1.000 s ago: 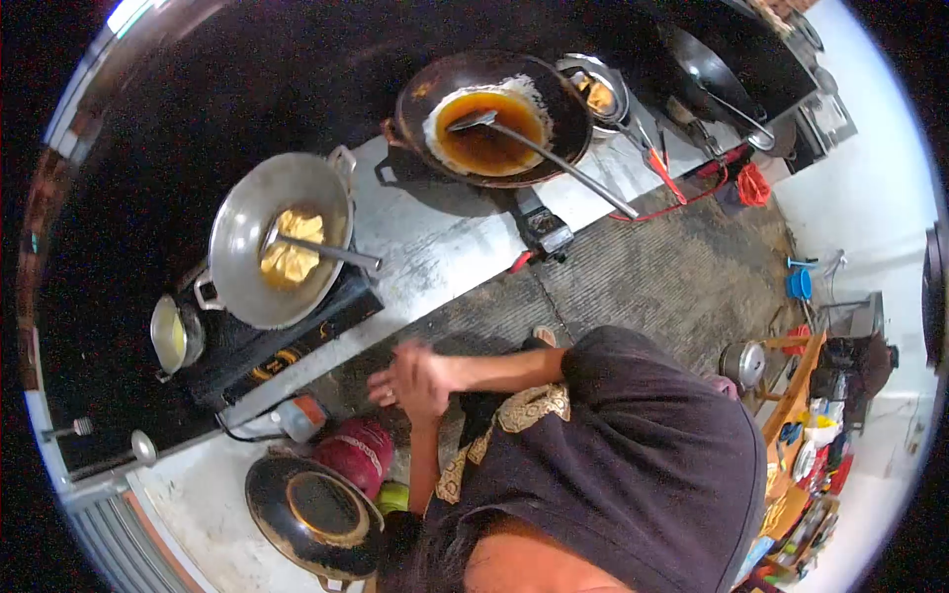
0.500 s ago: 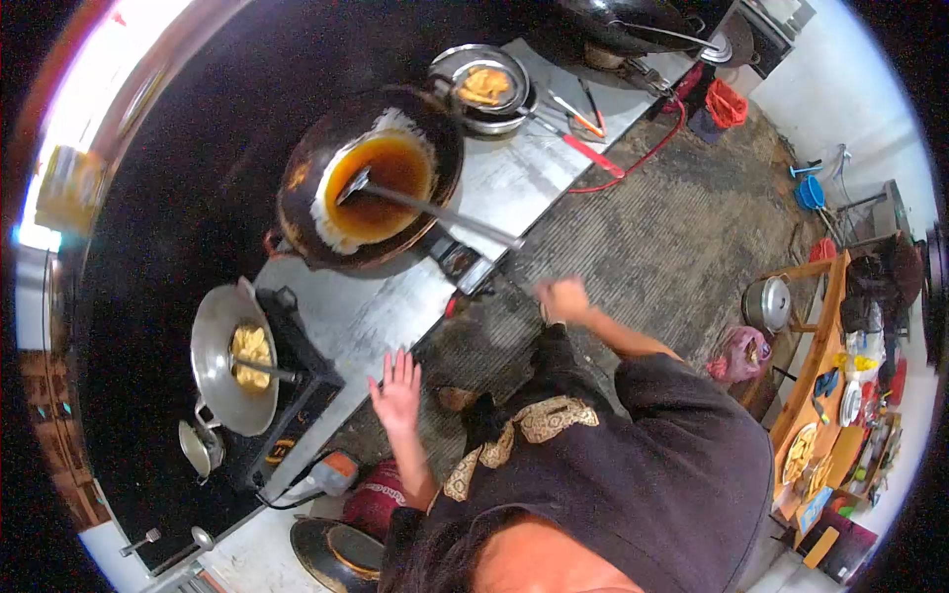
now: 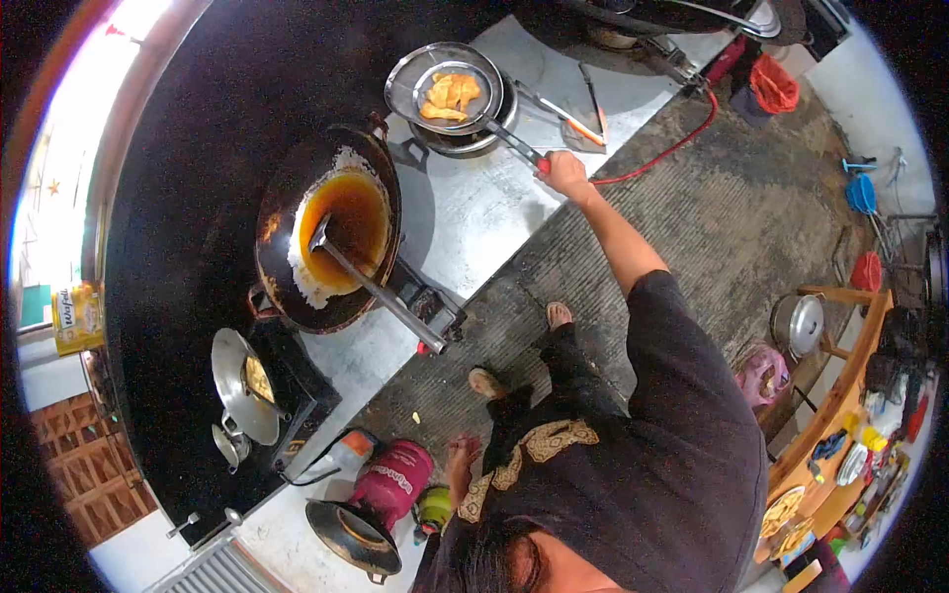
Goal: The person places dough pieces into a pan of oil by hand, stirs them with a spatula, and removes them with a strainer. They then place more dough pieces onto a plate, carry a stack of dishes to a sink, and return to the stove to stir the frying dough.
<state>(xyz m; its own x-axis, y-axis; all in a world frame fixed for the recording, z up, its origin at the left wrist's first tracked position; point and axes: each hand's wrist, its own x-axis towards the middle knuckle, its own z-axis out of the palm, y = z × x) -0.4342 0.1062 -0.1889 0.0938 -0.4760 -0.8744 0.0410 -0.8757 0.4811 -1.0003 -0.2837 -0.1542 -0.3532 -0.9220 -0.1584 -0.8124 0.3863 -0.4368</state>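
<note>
My right hand (image 3: 567, 176) is closed around the red-tipped handle of a round mesh strainer (image 3: 403, 91). Golden fried pieces (image 3: 454, 96) lie in its bowl. The strainer overlaps a metal pot (image 3: 465, 148) on the counter beneath it. Left of it sits a large dark wok (image 3: 272, 212) holding brown oil (image 3: 346, 212), with a long-handled spatula (image 3: 366, 282) resting in it and sticking out over the counter edge. My left hand (image 3: 462, 462) hangs low beside my body, holding nothing, its fingers loosely apart.
A smaller wok (image 3: 232, 395) with yellow food stands on a black stove at the left. Tongs (image 3: 563, 114) lie near the pot. A red hose (image 3: 667, 153) runs along the counter edge. A pink gas cylinder (image 3: 395, 474) and a wooden table (image 3: 830, 395) stand on the floor.
My right hand has reached forward and taken hold of the strainer's handle. My left hand has drawn back from near the counter to my side. The view has shifted.
</note>
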